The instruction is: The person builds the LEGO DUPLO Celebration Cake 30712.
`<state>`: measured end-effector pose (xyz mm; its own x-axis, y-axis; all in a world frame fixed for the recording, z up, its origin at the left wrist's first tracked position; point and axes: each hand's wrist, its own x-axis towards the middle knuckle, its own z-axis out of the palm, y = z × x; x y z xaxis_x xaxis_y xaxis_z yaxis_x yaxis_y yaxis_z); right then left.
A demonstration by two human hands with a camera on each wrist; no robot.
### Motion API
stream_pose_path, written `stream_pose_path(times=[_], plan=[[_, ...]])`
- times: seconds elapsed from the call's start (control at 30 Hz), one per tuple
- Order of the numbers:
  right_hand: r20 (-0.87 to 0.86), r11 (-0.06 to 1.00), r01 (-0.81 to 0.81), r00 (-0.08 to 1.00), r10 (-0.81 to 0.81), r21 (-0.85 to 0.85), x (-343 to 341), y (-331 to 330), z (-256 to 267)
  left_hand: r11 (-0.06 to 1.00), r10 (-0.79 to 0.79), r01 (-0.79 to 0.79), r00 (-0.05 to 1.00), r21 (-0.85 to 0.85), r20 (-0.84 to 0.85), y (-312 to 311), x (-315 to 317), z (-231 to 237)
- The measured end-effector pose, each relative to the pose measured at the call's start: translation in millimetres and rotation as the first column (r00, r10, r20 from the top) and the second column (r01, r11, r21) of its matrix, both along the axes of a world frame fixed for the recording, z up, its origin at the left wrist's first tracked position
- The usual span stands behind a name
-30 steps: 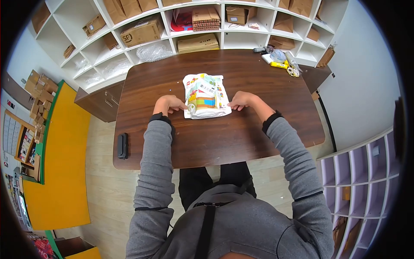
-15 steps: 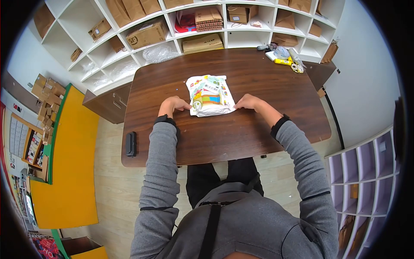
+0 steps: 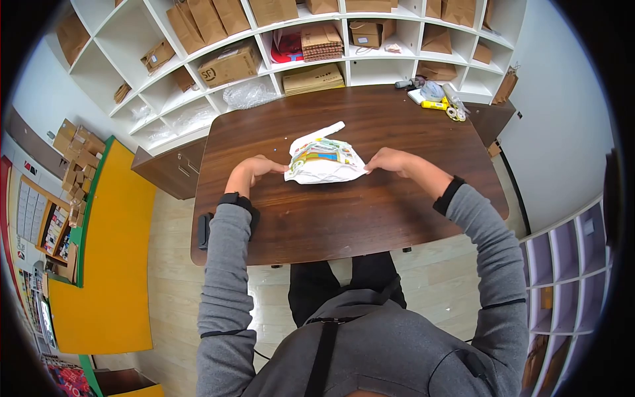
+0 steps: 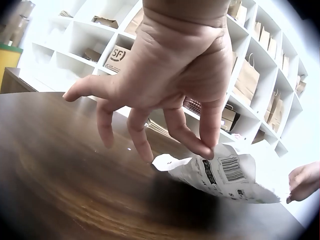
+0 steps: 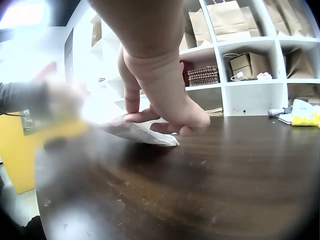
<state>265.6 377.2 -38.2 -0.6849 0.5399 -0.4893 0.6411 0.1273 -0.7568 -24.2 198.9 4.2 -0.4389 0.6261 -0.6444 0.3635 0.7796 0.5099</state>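
A white printed plastic package (image 3: 325,162) is on the brown table, its near edge raised and its far edge folded into a white strip. The left hand (image 3: 254,171) pinches its near left corner; in the left wrist view the thumb and index finger of the left hand (image 4: 175,75) meet on the package (image 4: 225,172) beside a barcode, other fingers spread. At the near right corner the right hand (image 3: 400,162) pinches the package. In the right wrist view the right hand (image 5: 160,95) holds the edge of the package (image 5: 140,134), whose left part is washed out by glare.
A dark case (image 3: 204,230) lies at the table's left edge. Tape rolls and a yellow item (image 3: 434,105) sit at the back right corner. Behind the table stand white shelves (image 3: 380,69) with paper bags and boxes.
The near edge of the package has risen off the table, and its printed face now looks foreshortened. Its far edge has folded into a strip. Both hands have stayed at its near corners.
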Motion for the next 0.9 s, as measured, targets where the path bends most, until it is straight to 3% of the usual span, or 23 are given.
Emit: stream_pose_path(times=[0.13,0.23,0.37,0.47,0.53,0.6,0.7,0.9], plan=[[-0.044,0.996,-0.048,0.998,0.045,-0.071,9,-2,21,0.998,-0.026,0.021,0.994,0.056,0.104,-8,5,19],[-0.035,0.991,-0.008,0.999,0.004,-0.134,14,-6,30,0.997,-0.033,0.024,0.99,0.075,0.134,-4,-9,5],[-0.016,0.993,-0.008,1.0,0.007,-0.119,18,-9,39,0.999,0.029,-0.031,0.998,0.029,0.061,-5,5,23],[-0.02,0.987,-0.032,0.999,0.029,-0.158,19,-5,44,0.996,-0.045,0.036,0.993,0.083,0.112,-3,1,22],[-0.03,0.98,-0.054,0.998,0.05,-0.19,17,-4,48,0.983,-0.004,-0.023,0.989,0.181,0.148,-1,-4,16],[0.007,0.993,0.11,0.994,-0.109,-0.035,11,-10,55,0.977,0.003,-0.035,0.988,0.21,0.152,0,-4,19],[-0.035,0.994,-0.013,0.999,0.009,-0.111,1,-1,67,0.97,0.051,-0.075,0.993,0.231,0.104,2,-2,23],[-0.003,0.994,0.06,0.998,-0.061,-0.095,-1,-4,103,0.936,0.094,-0.183,0.953,0.3,0.288,-2,-10,37]])
